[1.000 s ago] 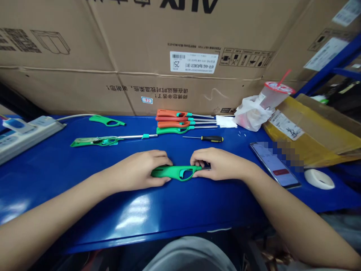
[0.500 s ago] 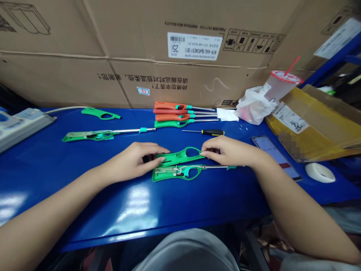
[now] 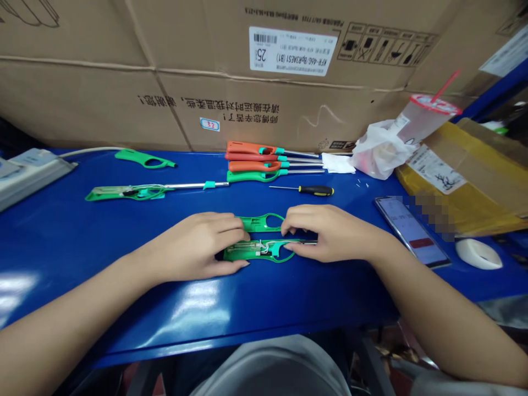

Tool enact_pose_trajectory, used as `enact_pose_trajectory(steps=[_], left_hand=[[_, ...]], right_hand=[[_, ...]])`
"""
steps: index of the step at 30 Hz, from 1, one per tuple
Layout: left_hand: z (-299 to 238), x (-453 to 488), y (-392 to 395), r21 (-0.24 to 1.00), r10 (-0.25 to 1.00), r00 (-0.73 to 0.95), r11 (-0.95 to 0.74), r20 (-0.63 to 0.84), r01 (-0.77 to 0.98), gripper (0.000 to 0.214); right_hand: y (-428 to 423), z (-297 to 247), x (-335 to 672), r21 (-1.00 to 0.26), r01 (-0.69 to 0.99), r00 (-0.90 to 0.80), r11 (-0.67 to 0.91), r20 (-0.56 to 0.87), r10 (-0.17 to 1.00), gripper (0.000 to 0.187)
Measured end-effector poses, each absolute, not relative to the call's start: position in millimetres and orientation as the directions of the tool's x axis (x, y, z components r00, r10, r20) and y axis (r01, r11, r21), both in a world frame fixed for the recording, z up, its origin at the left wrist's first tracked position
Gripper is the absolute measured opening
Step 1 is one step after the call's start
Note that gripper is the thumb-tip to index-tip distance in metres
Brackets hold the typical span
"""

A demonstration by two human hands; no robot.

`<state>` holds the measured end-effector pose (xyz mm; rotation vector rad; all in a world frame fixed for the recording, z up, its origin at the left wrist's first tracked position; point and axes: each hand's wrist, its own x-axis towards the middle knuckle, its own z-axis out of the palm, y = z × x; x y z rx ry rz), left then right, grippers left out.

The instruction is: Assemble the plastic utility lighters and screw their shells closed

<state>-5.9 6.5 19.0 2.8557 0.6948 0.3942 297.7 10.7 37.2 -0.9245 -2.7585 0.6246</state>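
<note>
Blue tabletop point(image 3: 264, 300) holds screwdriver point(image 3: 317, 190) behind the opened lighter point(image 3: 251, 251); phone point(image 3: 408, 231) lies right.

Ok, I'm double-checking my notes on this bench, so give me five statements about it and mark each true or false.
1. The left hand is at the handle end of the opened green lighter. True.
2. The inside of the opened green lighter is hidden under its cover. False: white wires show, and a loose green handle half lies on its far side.
3. The screwdriver has a black and yellow handle. True.
4. The screwdriver lies on top of the smartphone. False: it lies apart from it, on the blue table.
5. The cup's straw is blue. False: it is red.
</note>
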Motion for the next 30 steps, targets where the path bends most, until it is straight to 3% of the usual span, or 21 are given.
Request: enact_pose_trajectory(steps=[6, 13, 21, 26, 30], left_hand=[[10.9, -3.8, 5.0, 0.301, 0.5, 0.839, -0.851, 0.215, 0.431, 0.021], [8.9, -0.1, 1.1, 0.309, 0.477, 0.843, -0.864, 0.248, 0.398, 0.024], [7.7, -0.3, 0.2, 0.274, 0.417, 0.864, -0.898, 0.283, 0.343, 0.025], [7.7, -0.5, -1.8, 0.298, 0.452, 0.855, -0.878, 0.254, 0.375, 0.022], [6.7, 1.4, -4.0, 0.292, 0.485, 0.839, -0.863, 0.247, 0.412, 0.022]], right_hand=[[8.2, 27.3, 286.7, -0.427, 0.481, -0.838, 0.766, 0.032, 0.544, 0.016], [8.5, 27.4, 288.6, -0.264, 0.426, -0.894, 0.865, 0.023, 0.447, 0.02], [10.3, 29.0, 291.7, -0.358, 0.41, -0.889, 0.839, 0.048, 0.456, 0.02], [10.9, 31.2, 293.7, -0.474, 0.395, -0.886, 0.787, 0.031, 0.463, 0.014], [20.4, 21.2, 294.3, -0.539, 0.445, -0.769, 0.715, 0.179, 0.613, 0.024]])
